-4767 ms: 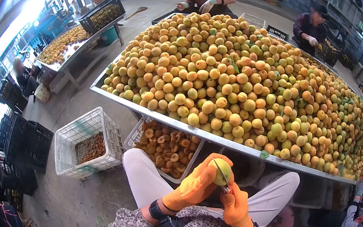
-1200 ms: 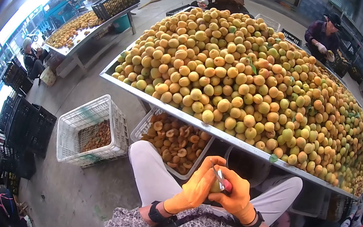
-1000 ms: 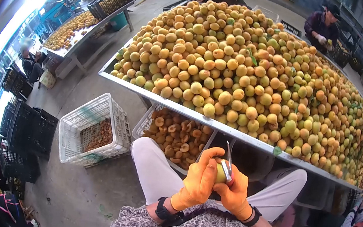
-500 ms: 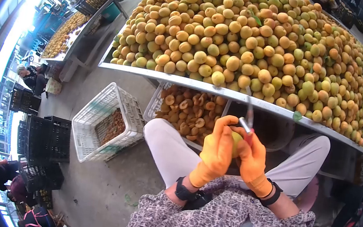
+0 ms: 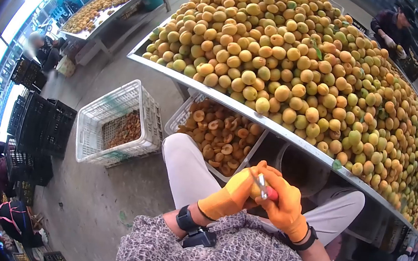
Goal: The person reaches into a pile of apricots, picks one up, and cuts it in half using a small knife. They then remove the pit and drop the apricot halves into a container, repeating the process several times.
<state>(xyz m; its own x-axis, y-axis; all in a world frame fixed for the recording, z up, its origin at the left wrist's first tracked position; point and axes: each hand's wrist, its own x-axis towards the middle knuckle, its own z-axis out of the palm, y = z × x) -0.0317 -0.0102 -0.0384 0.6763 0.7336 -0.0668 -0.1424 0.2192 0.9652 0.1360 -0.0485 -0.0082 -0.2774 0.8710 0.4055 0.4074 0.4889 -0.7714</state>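
Both hands wear orange gloves and meet above my lap. My left hand (image 5: 232, 193) is closed around an apricot (image 5: 255, 191), mostly hidden by the fingers. In my right hand (image 5: 283, 205) is a small knife (image 5: 264, 186) with a red and silver handle, held against the fruit. Whole apricots (image 5: 280, 61) are heaped on the metal-edged table (image 5: 213, 94) before me. Below its edge, a white crate (image 5: 182, 117) holds halved apricots (image 5: 221, 137).
A white crate (image 5: 157, 129) with brown pits stands on the floor at left. Black crates (image 5: 45, 126) are stacked further left. A co-worker (image 5: 394, 28) is across the table; others sit at the left. A dark bucket (image 5: 296, 167) stands under the table edge.
The view has shifted, bringing a co-worker into sight at the upper right. My hands have closed more tightly together around the fruit, and the knife has tilted.
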